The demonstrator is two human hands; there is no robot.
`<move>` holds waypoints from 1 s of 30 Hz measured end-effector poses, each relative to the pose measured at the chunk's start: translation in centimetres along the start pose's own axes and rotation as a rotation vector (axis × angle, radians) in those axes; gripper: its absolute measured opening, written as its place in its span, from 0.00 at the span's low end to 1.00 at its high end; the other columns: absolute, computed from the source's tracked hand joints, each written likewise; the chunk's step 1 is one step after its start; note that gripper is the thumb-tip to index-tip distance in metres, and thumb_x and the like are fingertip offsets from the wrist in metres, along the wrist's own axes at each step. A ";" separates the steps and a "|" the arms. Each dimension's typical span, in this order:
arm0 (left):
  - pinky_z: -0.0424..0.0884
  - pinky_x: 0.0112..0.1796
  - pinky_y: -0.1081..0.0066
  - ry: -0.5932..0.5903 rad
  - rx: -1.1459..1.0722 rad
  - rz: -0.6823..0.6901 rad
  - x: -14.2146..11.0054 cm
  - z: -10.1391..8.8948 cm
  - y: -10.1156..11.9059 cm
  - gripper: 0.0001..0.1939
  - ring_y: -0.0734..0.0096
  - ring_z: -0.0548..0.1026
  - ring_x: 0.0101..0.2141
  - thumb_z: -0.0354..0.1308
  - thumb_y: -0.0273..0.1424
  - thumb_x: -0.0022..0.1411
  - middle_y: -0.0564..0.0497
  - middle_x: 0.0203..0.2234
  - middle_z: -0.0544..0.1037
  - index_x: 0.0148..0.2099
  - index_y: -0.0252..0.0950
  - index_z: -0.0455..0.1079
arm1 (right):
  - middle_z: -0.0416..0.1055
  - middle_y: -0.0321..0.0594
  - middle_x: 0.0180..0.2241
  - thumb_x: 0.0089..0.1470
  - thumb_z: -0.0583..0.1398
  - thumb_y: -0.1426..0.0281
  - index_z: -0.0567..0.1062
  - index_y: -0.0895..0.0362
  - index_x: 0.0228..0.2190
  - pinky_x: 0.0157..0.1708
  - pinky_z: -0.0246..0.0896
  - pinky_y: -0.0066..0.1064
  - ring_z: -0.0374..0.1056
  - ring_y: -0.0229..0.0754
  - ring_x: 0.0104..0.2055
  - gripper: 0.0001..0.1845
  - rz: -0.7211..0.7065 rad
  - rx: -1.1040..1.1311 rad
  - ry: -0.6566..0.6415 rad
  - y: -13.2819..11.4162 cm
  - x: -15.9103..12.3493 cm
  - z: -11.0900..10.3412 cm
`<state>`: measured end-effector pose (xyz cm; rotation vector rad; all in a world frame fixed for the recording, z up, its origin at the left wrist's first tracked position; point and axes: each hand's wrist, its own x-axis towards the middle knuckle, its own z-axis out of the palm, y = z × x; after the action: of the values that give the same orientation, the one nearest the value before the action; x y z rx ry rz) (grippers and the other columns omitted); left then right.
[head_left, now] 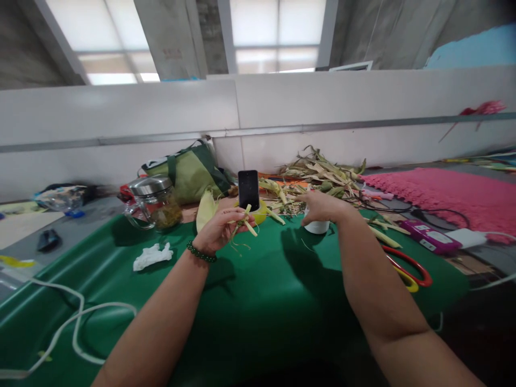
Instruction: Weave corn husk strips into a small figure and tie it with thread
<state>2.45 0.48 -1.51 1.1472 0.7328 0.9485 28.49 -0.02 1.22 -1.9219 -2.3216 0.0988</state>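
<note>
Between the fingertips of my left hand point(226, 226) is a small knotted bundle of pale corn husk strips point(249, 221), with thin fibres dangling below. A green bead bracelet point(201, 252) circles that wrist. My right hand point(324, 208) hovers at a white round container point(316, 227), thumb and fingers apart; whether it touches the container is unclear. Just behind the left hand a phone point(248, 189) stands upright beside a yellow roll point(261, 213). A broad pale husk point(206, 209) lies left of it.
A heap of dry husks point(322, 172) lies at the back. Scissors point(411, 269) with red and yellow handles rest by my right forearm. On the left are a glass jar point(155, 201), crumpled tissue point(152, 257), a green bag point(193, 172) and a white cable point(80, 312). Pink fabric point(451, 193) lies right.
</note>
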 end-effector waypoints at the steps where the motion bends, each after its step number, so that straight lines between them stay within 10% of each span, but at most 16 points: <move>1: 0.74 0.34 0.71 -0.002 0.001 -0.011 0.0 0.0 -0.1 0.13 0.62 0.78 0.34 0.69 0.30 0.41 0.48 0.26 0.78 0.28 0.31 0.71 | 0.70 0.50 0.51 0.37 0.68 0.70 0.72 0.57 0.51 0.41 0.65 0.35 0.70 0.51 0.45 0.35 -0.148 0.126 0.070 -1.1 -0.1 0.3; 8: 0.75 0.33 0.73 -0.015 0.039 -0.014 0.0 -0.1 0.3 0.09 0.67 0.78 0.28 0.66 0.27 0.42 0.49 0.23 0.78 0.28 0.30 0.72 | 0.67 0.34 0.20 0.51 0.59 0.64 0.76 0.60 0.24 0.23 0.52 0.25 0.59 0.32 0.22 0.12 -0.508 0.730 0.201 -4.2 0.5 1.6; 16: 0.72 0.24 0.80 0.132 0.000 0.001 -0.6 0.1 1.5 0.04 0.74 0.75 0.23 0.63 0.24 0.43 0.50 0.22 0.78 0.26 0.30 0.73 | 0.72 0.41 0.21 0.49 0.58 0.68 0.79 0.61 0.23 0.28 0.55 0.31 0.65 0.41 0.26 0.12 0.236 0.515 0.929 3.0 1.7 -0.3; 23: 0.73 0.28 0.77 0.073 -0.023 0.050 -0.1 0.5 0.4 0.05 0.68 0.78 0.32 0.63 0.26 0.46 0.44 0.37 0.80 0.28 0.32 0.72 | 0.78 0.37 0.28 0.51 0.60 0.69 0.82 0.55 0.30 0.28 0.57 0.26 0.69 0.38 0.28 0.09 -0.348 0.458 0.358 -3.0 1.2 2.0; 30: 0.74 0.30 0.76 -0.038 -0.020 -0.057 0.4 0.8 -0.5 0.06 0.70 0.77 0.28 0.65 0.26 0.44 0.49 0.24 0.78 0.27 0.31 0.72 | 0.79 0.36 0.30 0.53 0.60 0.71 0.82 0.54 0.30 0.31 0.56 0.26 0.71 0.38 0.31 0.09 -0.419 0.453 0.438 -5.7 0.4 2.4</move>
<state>3.42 0.40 -1.75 1.1188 0.7201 0.8825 22.56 -0.63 -0.36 -1.0957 -2.1117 0.1322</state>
